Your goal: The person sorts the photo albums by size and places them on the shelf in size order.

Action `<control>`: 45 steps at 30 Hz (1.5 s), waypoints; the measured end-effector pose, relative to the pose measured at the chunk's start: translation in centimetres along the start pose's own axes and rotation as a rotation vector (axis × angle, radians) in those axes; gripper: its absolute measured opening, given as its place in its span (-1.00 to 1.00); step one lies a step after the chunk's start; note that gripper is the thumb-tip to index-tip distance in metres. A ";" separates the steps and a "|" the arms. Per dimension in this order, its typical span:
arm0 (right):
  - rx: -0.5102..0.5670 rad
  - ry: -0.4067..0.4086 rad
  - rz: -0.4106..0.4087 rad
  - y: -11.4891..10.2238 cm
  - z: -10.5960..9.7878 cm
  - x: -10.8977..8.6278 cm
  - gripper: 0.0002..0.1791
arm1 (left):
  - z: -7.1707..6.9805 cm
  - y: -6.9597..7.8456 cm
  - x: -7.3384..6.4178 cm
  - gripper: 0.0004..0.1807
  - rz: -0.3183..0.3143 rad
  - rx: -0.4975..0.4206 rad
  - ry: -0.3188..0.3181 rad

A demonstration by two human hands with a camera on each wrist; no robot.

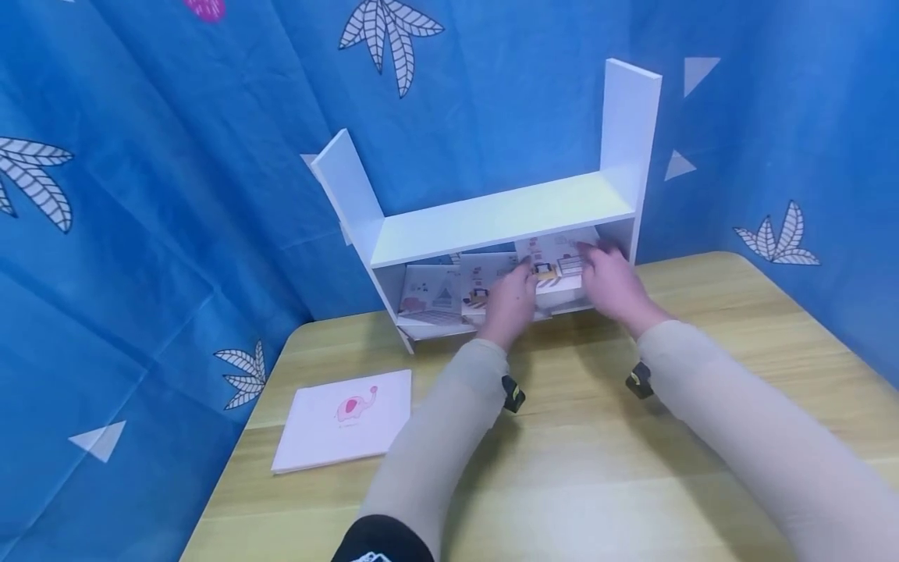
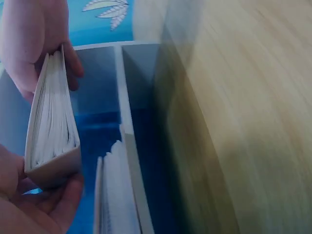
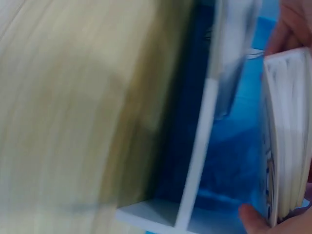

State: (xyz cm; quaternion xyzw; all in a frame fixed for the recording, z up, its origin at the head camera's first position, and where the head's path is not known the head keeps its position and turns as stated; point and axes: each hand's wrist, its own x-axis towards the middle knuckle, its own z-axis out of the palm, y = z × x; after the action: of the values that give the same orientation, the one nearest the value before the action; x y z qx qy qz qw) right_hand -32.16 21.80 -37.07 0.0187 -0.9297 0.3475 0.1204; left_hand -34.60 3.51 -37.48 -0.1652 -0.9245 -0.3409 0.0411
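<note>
Both hands hold a thick picture book (image 1: 562,254) at the right part of a white shelf's (image 1: 499,222) lower compartment. My left hand (image 1: 511,304) grips the book's left edge, and my right hand (image 1: 612,285) its right edge. In the left wrist view the book's white page block (image 2: 52,112) shows between the two hands, tilted and raised above the shelf's lower board (image 2: 127,112). The right wrist view shows my right thumb (image 3: 253,222) on its printed cover (image 3: 269,180). To its left, two more books stand in the compartment: a middle one (image 1: 481,273) and a left one (image 1: 428,290).
A white book with a pink elephant (image 1: 344,425) lies flat on the wooden table (image 1: 576,476), left of my left forearm. The shelf's side panels (image 1: 632,129) rise above its upper board. A blue patterned curtain (image 1: 492,101) hangs close behind it.
</note>
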 end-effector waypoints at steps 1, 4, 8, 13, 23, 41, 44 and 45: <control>-0.024 -0.001 0.004 0.2 0.3 0.1 -0.42 | 0.3 -0.2 0.2 -0.50 0.011 0.022 -0.003; -0.090 0.004 -0.001 0.9 1.2 0.2 -0.40 | 1.1 -0.8 0.5 -0.55 0.046 0.104 -0.003; -0.136 0.022 -0.007 1.4 2.1 0.1 -0.40 | 2.2 -1.7 0.8 -0.60 0.102 0.205 0.051; -0.234 0.029 -0.047 1.1 2.6 0.0 -0.42 | 3.0 -2.5 0.8 -0.64 0.152 0.267 0.160; -0.341 -0.008 -0.098 0.4 3.2 -0.1 -0.46 | 3.1 -3.4 0.4 -0.67 0.171 0.335 0.237; -0.095 -0.028 -0.046 2.3 4.4 -2.2 -0.46 | 3.5 -3.2 -0.6 -0.71 0.166 0.374 0.214; -0.043 0.028 -0.059 2.1 4.5 -3.5 -0.47 | 3.4 -3.2 -0.6 -0.71 0.173 0.347 0.230; -0.031 0.041 -0.067 2.1 4.6 -3.8 -0.47 | 3.2 -3.2 -0.5 -0.70 0.175 0.338 0.237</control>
State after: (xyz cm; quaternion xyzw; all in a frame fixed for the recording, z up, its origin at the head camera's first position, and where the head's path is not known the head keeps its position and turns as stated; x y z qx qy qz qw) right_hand -29.66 20.20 -42.62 0.0407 -0.9313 0.3290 0.1512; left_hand -35.08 3.17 -42.00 -0.1943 -0.9394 -0.1933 0.2059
